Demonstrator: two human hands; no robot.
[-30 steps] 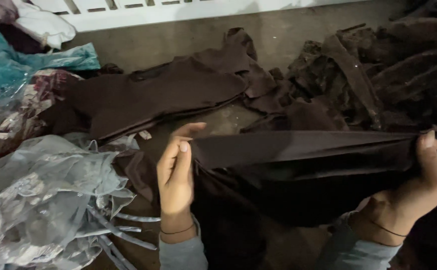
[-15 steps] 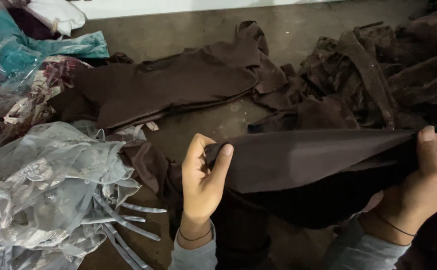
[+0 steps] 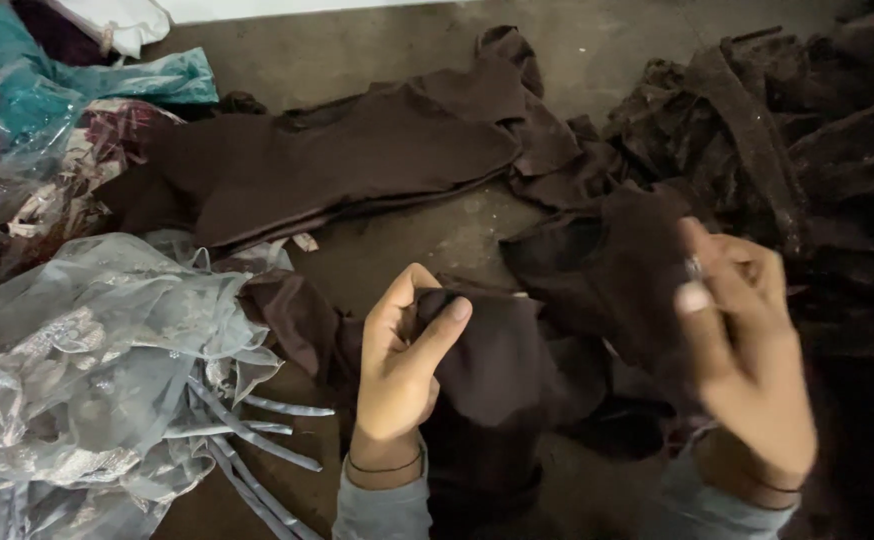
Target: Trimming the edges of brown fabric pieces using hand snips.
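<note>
Left hand (image 3: 402,365) pinched the dark brown cloth (image 3: 502,365) between thumb and fingers, bunching it low over the floor (image 3: 397,60). Right hand (image 3: 747,350) was blurred; it looked half-curled on the cloth's other end, grip uncertain. Silver-grey garment (image 3: 87,370) lay left, brown pile (image 3: 807,140) right.

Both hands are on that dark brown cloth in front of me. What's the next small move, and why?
Probably bring the right hand back onto the brown cloth for a firm grip. The left hand pinches one bunched end, while the right hand is blurred with fingers loose, so the cloth sags between them onto the floor.
</note>
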